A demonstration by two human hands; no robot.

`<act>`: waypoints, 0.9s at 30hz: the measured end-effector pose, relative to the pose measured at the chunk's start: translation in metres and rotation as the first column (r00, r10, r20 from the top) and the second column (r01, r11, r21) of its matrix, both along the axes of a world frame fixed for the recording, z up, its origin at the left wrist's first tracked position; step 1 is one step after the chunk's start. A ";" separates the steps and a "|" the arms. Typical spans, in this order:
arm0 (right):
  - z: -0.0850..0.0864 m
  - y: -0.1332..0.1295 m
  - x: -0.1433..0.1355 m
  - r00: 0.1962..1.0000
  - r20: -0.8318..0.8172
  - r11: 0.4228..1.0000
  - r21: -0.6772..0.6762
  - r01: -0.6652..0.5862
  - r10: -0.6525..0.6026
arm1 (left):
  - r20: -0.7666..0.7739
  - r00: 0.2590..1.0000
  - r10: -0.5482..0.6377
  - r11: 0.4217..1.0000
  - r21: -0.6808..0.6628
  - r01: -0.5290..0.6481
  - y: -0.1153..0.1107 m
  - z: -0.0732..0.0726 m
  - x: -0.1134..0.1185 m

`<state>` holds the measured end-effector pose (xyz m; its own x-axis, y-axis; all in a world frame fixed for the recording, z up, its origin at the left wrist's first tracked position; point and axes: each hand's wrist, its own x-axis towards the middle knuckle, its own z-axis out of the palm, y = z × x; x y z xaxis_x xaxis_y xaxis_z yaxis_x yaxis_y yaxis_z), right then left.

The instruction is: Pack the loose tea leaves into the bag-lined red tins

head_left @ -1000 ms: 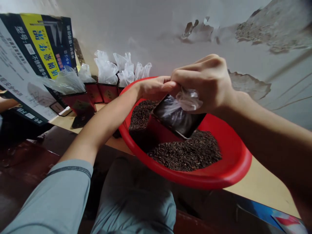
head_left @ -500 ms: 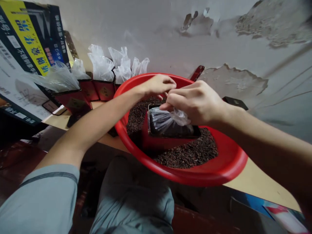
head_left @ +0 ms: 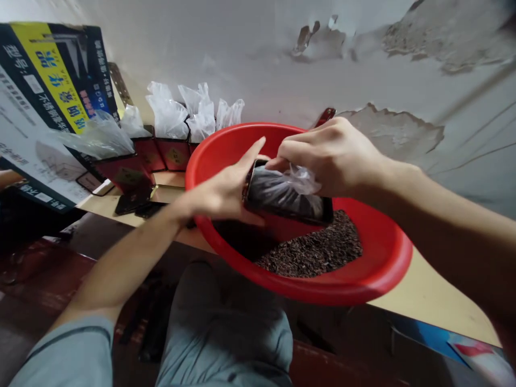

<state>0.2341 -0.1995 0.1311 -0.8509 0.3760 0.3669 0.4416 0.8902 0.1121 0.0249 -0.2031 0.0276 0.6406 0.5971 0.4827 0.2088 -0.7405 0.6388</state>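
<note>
A red rectangular tin (head_left: 278, 224) with a black rim stands in a large red plastic basin (head_left: 387, 269). Dark loose dried bits (head_left: 322, 248), like tea leaves, lie in the basin around it. Out of the tin's mouth comes a clear plastic bag (head_left: 278, 192) with its top gathered. Pinched in my right hand (head_left: 326, 156), at the tin's far right, is the gathered neck of that bag. My left hand (head_left: 223, 188) grips the tin's left end, thumb up along the far side; some of its fingers are hidden.
Several red tins (head_left: 175, 153) with clear bags sticking out stand left of the basin. Dark lids (head_left: 133, 200) lie before them. A big printed carton (head_left: 52, 107) leans at the left. Behind is a wall (head_left: 250, 59) with peeling plaster; a red handle-like piece (head_left: 325, 115) rises behind the basin.
My left hand has come from the far side of the bag, down and left, onto the tin's left end. My right hand stays at the bag's neck. The tin has shifted slightly.
</note>
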 end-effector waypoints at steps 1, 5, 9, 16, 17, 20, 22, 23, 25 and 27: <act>0.008 0.002 0.001 0.999 0.041 0.998 0.052 -0.038 0.036 | -0.020 0.994 -0.110 0.993 -0.050 0.109 0.026 0.008 -0.004; 0.036 0.019 0.020 0.997 0.034 0.959 0.273 -0.076 0.070 | 0.163 0.934 0.318 0.944 -0.142 -0.297 0.101 0.052 -0.012; 0.051 0.036 0.053 0.995 0.002 0.939 0.330 0.096 -0.103 | 0.258 0.824 0.505 0.863 -0.160 -0.479 0.077 0.084 0.002; 0.041 0.020 0.055 0.963 -0.110 0.890 0.368 0.270 -0.247 | 0.112 0.973 0.200 0.975 0.075 -0.209 -0.030 0.048 0.068; 0.039 0.013 0.052 0.962 -0.130 0.901 0.339 0.271 -0.240 | 0.124 0.971 0.204 0.971 0.102 -0.217 -0.029 0.043 0.073; 0.034 -0.010 0.044 0.966 -0.177 0.940 0.254 0.228 -0.187 | 0.065 0.995 0.077 0.983 0.164 -0.086 -0.007 0.044 0.068; 0.031 -0.020 0.043 0.969 -0.215 0.949 0.257 0.180 -0.125 | -0.005 0.996 -0.094 0.983 0.156 0.094 0.014 0.051 0.056; 0.028 -0.024 0.043 0.971 -0.217 0.952 0.264 0.155 -0.098 | -0.017 0.986 -0.164 0.977 0.139 0.165 0.022 0.053 0.051; 0.020 -0.026 0.044 0.981 -0.184 0.962 0.254 0.099 -0.053 | -0.018 0.969 -0.245 0.963 0.110 0.245 0.031 0.053 0.044; 0.008 -0.025 0.044 0.986 -0.168 0.978 0.204 0.048 -0.014 | 0.000 0.969 -0.248 0.964 0.093 0.247 0.029 0.044 0.042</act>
